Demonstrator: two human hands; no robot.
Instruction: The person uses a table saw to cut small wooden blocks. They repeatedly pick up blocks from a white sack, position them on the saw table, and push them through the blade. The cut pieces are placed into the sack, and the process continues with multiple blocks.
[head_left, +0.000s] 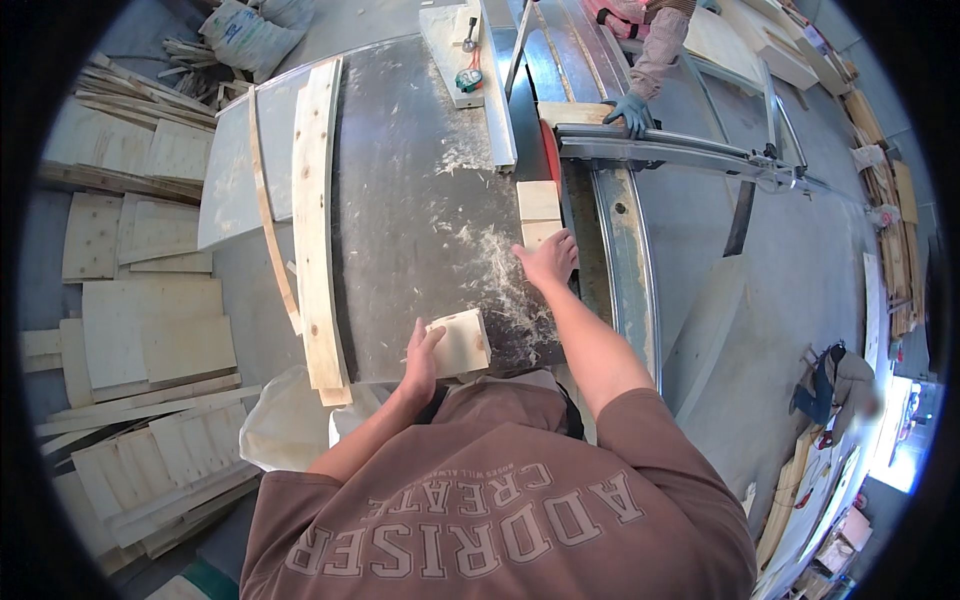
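Note:
My left hand (422, 362) grips a small pale stack of wooden pieces (460, 342) at the near edge of the dark saw table (400, 200). Its thumb lies over the top. Farther forward, my right hand (550, 258) is closed around the near one of two small wooden blocks (541, 233), thumb on the left and fingers on the right. The other wooden block (539, 200) sits end to end with it on the far side. Just beyond, a red strip (550, 150) stands beside the slot; the saw blade itself I cannot make out.
A metal fence (500, 130) stands ahead. Across the table, a co-worker's gloved hand (630, 113) rests at a board against the crosscut rail (660, 148). Long planks (318, 220) lie along the left edge. Sawdust (490, 270) covers the middle. Board stacks (150, 330) fill the left floor.

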